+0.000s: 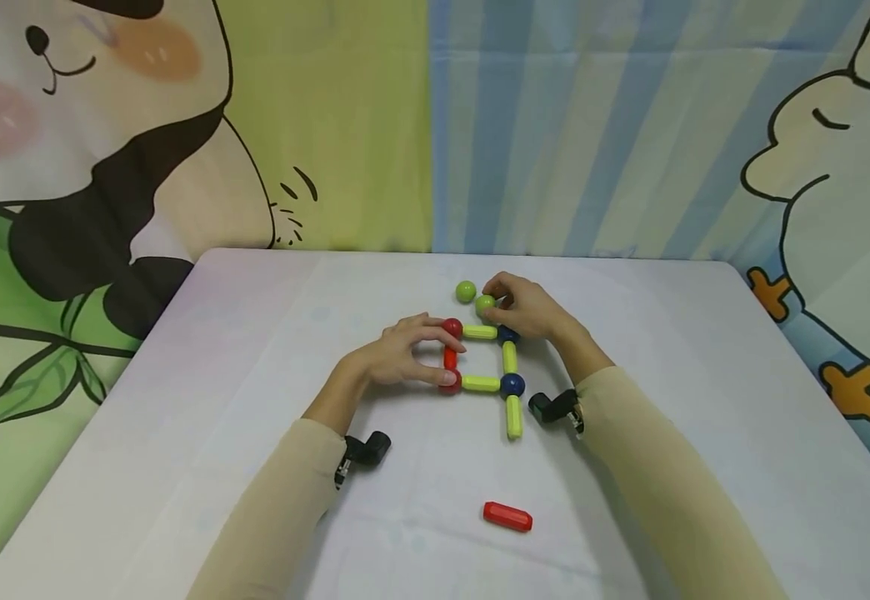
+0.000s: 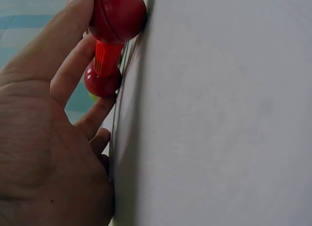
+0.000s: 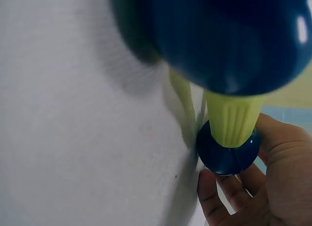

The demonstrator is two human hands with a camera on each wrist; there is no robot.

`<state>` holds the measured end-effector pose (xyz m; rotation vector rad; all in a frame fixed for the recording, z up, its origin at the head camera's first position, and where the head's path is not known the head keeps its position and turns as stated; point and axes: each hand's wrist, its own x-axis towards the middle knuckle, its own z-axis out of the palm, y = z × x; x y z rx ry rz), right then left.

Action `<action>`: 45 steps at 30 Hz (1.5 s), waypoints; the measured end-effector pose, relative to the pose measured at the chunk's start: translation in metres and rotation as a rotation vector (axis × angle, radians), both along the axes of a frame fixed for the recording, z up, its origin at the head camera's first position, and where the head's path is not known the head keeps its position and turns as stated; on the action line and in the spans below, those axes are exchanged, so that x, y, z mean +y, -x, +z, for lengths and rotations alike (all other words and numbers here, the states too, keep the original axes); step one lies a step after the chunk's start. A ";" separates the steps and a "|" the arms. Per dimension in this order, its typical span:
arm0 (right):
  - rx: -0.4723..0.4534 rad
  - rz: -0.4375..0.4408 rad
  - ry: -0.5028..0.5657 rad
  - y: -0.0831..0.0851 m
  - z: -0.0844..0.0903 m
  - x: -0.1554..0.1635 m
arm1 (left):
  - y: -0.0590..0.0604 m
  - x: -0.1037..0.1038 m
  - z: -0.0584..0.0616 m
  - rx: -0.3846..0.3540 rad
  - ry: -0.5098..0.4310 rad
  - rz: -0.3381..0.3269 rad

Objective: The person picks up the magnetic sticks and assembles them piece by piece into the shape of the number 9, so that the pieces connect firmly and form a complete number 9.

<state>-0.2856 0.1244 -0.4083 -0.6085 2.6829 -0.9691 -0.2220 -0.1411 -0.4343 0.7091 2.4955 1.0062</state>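
A square frame of rods and balls lies flat on the white table. My left hand pinches its left side, forefinger on the upper red ball and thumb on the lower red ball, with the red rod between them. My right hand holds a green ball just above the frame's upper blue ball. Yellow rods join the red side to the lower blue ball. In the right wrist view a yellow rod links the two blue balls.
A second green ball lies loose just behind the frame. One more yellow rod sticks out toward me from the lower blue ball. A loose red rod lies nearer me. A cartoon-print curtain hangs behind the table.
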 end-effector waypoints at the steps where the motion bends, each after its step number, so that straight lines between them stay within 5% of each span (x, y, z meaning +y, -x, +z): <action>1: 0.000 0.000 0.003 -0.001 -0.001 0.000 | 0.000 0.000 -0.001 -0.003 0.002 0.000; 7: 0.032 0.020 0.012 -0.009 -0.005 0.004 | -0.001 -0.005 -0.008 -0.049 -0.002 -0.005; 18: 0.107 0.011 0.060 -0.024 -0.003 0.020 | 0.003 -0.022 -0.003 -0.062 -0.018 0.010; 27: 0.135 -0.002 0.088 -0.039 -0.003 0.041 | 0.002 -0.015 0.001 0.127 0.030 0.042; 36: 0.110 -0.012 0.125 -0.061 -0.003 0.050 | -0.001 0.003 0.008 0.292 0.072 -0.065; 45: 0.101 -0.019 0.122 -0.070 -0.005 0.061 | -0.003 0.021 0.015 0.321 0.089 -0.172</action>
